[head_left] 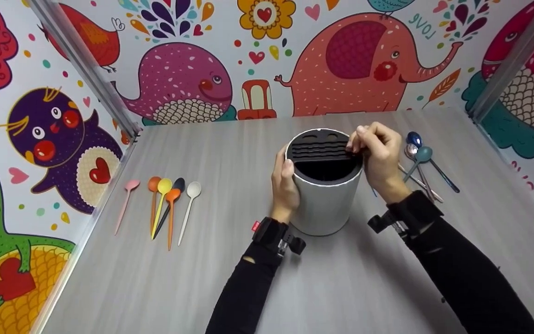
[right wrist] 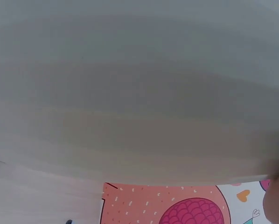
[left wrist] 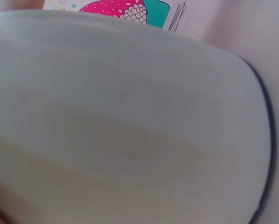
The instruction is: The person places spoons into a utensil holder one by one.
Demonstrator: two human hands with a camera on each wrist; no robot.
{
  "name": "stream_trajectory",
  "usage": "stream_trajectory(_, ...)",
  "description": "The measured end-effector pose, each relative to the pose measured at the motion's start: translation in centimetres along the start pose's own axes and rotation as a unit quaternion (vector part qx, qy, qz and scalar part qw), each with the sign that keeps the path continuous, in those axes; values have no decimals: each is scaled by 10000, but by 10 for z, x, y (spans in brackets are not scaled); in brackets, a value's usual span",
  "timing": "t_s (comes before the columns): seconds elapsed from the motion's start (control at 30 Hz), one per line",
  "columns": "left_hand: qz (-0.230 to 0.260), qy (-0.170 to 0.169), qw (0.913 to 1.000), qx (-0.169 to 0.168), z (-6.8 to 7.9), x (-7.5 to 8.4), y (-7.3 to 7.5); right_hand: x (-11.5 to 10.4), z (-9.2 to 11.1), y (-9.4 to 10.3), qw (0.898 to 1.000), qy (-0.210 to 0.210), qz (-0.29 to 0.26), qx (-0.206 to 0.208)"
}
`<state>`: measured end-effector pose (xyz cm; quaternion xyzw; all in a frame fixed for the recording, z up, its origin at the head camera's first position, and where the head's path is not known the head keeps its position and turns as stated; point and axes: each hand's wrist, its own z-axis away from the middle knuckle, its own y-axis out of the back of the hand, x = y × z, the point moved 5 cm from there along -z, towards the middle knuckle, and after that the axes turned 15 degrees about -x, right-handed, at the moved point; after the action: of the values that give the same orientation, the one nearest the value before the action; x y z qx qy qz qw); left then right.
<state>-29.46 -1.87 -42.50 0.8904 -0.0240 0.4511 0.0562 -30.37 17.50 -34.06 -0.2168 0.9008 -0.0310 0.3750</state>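
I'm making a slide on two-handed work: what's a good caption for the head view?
Left hand grips a pale container; right hand touches its black ridged insert; spoons either side.

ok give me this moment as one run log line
left hand: holds gray container | right hand: at right edge of black insert | container: upright | left-side spoons, right-side spoons: on table

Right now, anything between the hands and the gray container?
Nothing visible. The left hand holds the side of the gray container; the right hand has its fingertips at the edge of the black insert. The teal spoon lies off to the right.
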Motion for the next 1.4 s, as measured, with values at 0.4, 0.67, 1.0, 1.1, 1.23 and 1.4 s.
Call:
stream_trajectory(0.4, 5, 162, 9997, -194, -3, 5, -1, 3, 2, 0, 9990, 53, 321, 320)
stream_trajectory(0.67, 10, 383, 9982, -470, -13, 17, 2, 4, 3, -4, 9983, 173, 293, 479)
stream_trajectory(1.0, 325, 669, 9969, -258, -10, 14, -1, 6, 3, -3, 9984, 161, 284, 472)
stream_trajectory(1.1, 248, 622, 9975, -239, -9, 13, -1, 4, 3, -2, 9990, 36, 307, 335)
stream_trajectory(1.23, 99, 579, 9981, -196, -9, 12, -1, 0, 1, 0, 9992, -190, 346, -77)
stream_trajectory(1.4, -55, 602, 9981, -70, -10, 11, -1, -6, 1, 5, 9975, -436, -53, -545)
